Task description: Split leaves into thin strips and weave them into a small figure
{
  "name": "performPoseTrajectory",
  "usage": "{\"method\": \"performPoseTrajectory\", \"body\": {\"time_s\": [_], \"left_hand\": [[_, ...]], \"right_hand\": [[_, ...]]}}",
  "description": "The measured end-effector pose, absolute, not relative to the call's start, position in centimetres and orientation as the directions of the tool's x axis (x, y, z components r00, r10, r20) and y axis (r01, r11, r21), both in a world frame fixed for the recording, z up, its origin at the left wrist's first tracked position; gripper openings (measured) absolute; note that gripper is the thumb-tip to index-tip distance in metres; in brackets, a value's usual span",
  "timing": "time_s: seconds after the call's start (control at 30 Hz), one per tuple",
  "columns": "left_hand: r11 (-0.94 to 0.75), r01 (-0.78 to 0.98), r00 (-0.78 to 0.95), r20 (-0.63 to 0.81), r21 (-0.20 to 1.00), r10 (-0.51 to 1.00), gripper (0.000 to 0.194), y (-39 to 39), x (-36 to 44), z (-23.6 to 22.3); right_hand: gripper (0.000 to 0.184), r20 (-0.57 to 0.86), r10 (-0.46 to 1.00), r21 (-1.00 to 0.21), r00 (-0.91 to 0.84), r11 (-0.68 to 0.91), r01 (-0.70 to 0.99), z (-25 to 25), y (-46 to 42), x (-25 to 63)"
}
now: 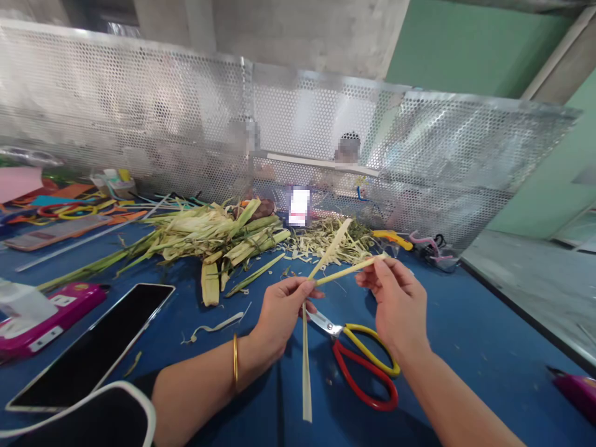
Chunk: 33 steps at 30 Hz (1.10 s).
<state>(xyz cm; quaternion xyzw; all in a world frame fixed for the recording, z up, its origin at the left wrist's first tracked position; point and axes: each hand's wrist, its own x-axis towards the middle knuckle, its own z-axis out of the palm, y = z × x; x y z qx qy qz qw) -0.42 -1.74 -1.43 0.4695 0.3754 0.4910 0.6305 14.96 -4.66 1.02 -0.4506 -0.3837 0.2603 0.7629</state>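
Observation:
My left hand [285,307], with a gold bangle [235,363] at the wrist, pinches pale leaf strips where they cross. One strip [306,379] hangs down below its fingers, and another [333,247] sticks up to the right. Between my two hands runs a yellowish folded strip [345,272]. Its far end is pinched in the thumb and fingertips of my right hand [401,304]. Under the hands, scissors [332,329] with one red and one yellow handle lie on the blue table [223,397]; their blade tips are hidden behind my left fingers.
A heap of leaf stalks [200,239] and a pile of shredded scraps [326,241] lie ahead. A black-screened phone [97,354] and a magenta power strip [51,316] are at left. A yellow-handled tool [392,239] lies at right. Perforated metal panels [186,112] stand behind.

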Motion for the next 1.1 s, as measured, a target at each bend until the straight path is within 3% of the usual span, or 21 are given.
{"method": "performPoseTrajectory", "body": {"time_s": [0.23, 0.47, 1.1], "left_hand": [[0.01, -0.264, 0.151, 0.031, 0.964, 0.988, 0.017, -1.51, -0.46, -1.31], [0.035, -0.281, 0.137, 0.004, 0.959, 0.991, 0.018, -1.4, -0.52, -1.17], [0.276, -0.35, 0.25, -0.195, 0.895, 0.948, 0.019, -1.42, -0.75, -1.27]], "right_hand": [[0.023, 0.269, 0.747, -0.884, 0.609, 0.442, -0.152, 1.78, -4.64, 15.16], [0.023, 0.314, 0.743, -0.872, 0.591, 0.472, -0.129, 1.51, -4.54, 15.03], [0.017, 0.289, 0.775, -0.871, 0.562, 0.456, -0.182, 1.43, -4.45, 15.28]]}}
